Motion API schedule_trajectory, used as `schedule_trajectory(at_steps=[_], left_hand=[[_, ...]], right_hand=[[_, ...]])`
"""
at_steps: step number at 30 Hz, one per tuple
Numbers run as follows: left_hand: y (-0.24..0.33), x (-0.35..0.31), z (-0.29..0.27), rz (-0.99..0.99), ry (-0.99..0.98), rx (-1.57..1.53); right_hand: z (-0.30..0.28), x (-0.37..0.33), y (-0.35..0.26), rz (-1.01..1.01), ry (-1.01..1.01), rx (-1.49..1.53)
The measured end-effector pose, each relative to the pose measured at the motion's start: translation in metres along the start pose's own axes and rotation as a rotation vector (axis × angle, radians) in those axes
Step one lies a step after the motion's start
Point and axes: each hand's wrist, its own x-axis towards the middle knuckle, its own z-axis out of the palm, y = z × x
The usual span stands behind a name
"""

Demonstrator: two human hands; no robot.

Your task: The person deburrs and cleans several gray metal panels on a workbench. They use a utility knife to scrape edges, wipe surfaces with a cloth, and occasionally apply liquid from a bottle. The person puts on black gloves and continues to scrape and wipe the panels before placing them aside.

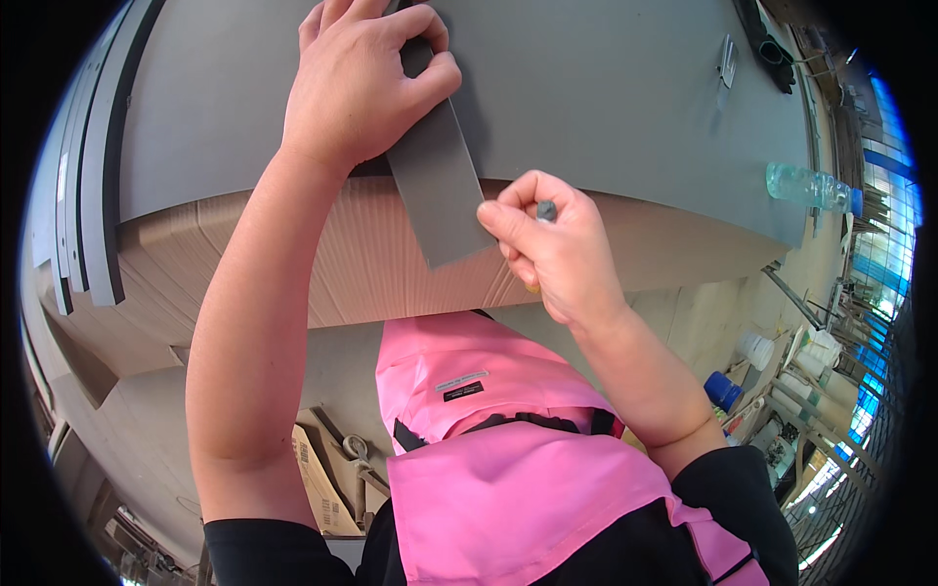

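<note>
My left hand (pixel 366 78) is closed around the upper part of a flat grey strip (pixel 442 200), its thumb and index finger pinching it. Between thumb and finger a dark oval patch shows; whether it is a hole or a separate piece I cannot tell. The strip slants down past the edge of the grey panel (pixel 606 88), its lower end over the cardboard. Beside that lower end, my right hand (pixel 562 244) is closed on a slim rod with a grey-green end (pixel 546 210). Its thumb and fingertips meet at the strip's right edge, apparently touching it.
Cardboard (pixel 342 264) lies under the panel and sticks out at the near edge. Long grey profiles (pixel 93 186) stand at the left. On the right are a clear bottle (pixel 806 186), a metal clip-like piece (pixel 726 63) and a black item (pixel 772 54). A blue tub (pixel 723 391) stands below.
</note>
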Motion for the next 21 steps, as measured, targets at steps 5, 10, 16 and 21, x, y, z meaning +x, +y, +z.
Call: schedule_trajectory(at_steps=[5, 10, 16, 21], left_hand=[[0.000, 0.005, 0.000, 0.009, 0.029, 0.012], [0.001, 0.003, 0.001, 0.009, -0.001, -0.001], [-0.006, 0.000, 0.005, 0.018, 0.045, 0.000], [-0.007, 0.002, 0.003, 0.027, 0.014, 0.003]], right_hand=[[-0.005, -0.029, 0.011, 0.217, -0.094, -0.195], [-0.007, -0.018, -0.007, -0.096, 0.059, -0.033], [0.003, -0.003, 0.007, -0.030, -0.062, 0.103], [-0.005, -0.021, 0.008, 0.270, -0.100, -0.013]])
